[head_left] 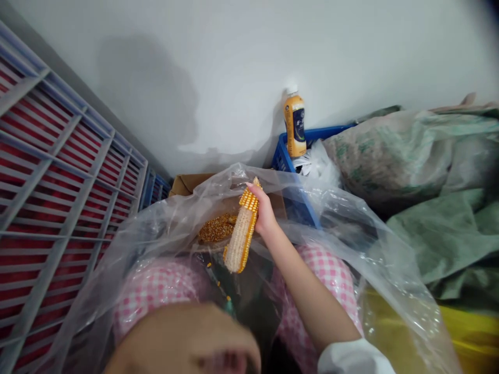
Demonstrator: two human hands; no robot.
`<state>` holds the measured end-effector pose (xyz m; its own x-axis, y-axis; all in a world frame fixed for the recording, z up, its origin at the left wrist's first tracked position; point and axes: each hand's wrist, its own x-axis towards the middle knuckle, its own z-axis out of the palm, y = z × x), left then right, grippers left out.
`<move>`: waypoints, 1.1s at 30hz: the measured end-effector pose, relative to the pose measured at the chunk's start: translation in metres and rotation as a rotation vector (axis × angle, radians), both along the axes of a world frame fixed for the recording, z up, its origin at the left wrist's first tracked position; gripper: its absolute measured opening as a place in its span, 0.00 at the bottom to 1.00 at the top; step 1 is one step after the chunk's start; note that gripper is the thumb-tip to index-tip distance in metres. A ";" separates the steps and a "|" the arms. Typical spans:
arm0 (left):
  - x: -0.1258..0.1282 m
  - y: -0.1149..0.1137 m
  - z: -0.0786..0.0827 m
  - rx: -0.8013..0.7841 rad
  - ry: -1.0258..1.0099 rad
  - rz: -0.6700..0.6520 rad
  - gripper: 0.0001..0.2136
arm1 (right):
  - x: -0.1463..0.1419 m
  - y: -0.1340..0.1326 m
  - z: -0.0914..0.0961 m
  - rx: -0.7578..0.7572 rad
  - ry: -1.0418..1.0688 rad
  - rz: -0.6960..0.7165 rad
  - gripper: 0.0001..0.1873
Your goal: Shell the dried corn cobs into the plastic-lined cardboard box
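My right hand (265,210) is wrapped round the upper end of a corn cob (240,236), which tilts down to the left. Much of the cob's near face is bare and pale; yellow kernels remain at the top and along its right edge. Close to the camera, my left hand (187,337) is a large blur at the bottom, apart from the cob, and its fingers are too smeared to read. Behind the cob, loose corn kernels (216,228) lie in a heap inside a clear plastic sheet (156,226) that spreads over my checkered-clad knees. A few single kernels lie nearer me.
A slatted plastic crate (64,156) stands at the left. A cardboard box (187,184) is against the wall. At the right, a blue basket (298,195) bears an orange drink bottle (295,124) and a white plastic bag (319,165), beside a bulky woven sack (390,156) and green cloth (440,234).
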<state>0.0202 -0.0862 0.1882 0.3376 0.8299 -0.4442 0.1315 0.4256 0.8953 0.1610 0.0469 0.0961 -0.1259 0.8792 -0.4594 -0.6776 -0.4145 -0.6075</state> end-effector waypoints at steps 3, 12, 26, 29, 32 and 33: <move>0.004 0.035 -0.010 0.054 0.025 0.020 0.09 | 0.001 0.000 0.002 0.001 0.018 -0.005 0.15; 0.036 0.098 -0.092 0.113 -0.179 0.378 0.15 | -0.003 -0.001 -0.001 0.052 -0.002 -0.028 0.16; 0.037 0.081 -0.098 -0.139 -0.355 0.554 0.08 | -0.020 -0.013 -0.016 0.174 -0.271 0.015 0.16; 0.038 0.081 -0.099 -0.160 -0.405 0.599 0.03 | -0.023 -0.015 -0.020 0.168 -0.279 0.034 0.17; 0.039 0.081 -0.102 -0.174 -0.424 0.649 0.04 | -0.025 -0.015 -0.024 0.149 -0.294 0.038 0.17; 0.041 0.081 -0.102 -0.174 -0.423 0.673 0.04 | -0.025 -0.015 -0.024 0.147 -0.296 0.041 0.17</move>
